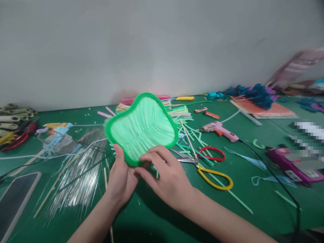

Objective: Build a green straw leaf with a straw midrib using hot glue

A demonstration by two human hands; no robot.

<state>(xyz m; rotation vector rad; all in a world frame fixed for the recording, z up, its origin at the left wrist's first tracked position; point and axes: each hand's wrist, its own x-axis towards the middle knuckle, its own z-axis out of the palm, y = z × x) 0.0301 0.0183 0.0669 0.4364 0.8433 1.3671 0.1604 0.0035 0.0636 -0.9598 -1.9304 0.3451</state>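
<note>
A pale green leaf shape made of pipe cleaners (pixel 141 125), edged with a darker green border, is held up above the table in both hands. My left hand (pixel 121 177) supports it from below and behind, the thumb at its lower left edge. My right hand (pixel 165 175) pinches the lower edge with thumb and curled fingers. Just right of that hand lie open scissors (pixel 215 179) with one red and one yellow handle. Loose light green pipe cleaner pieces (pixel 194 133) are scattered behind the leaf shape.
Thin clear or silvery wires (pixel 78 168) spread at left, near a phone (pixel 19 202). A pink glue gun (pixel 220 130) with a black cord lies at right, by a purple device (pixel 293 165). Bamboo pieces (pixel 15 114) and pliers (pixel 22 136) sit far left. A wall (pixel 152 44) stands behind.
</note>
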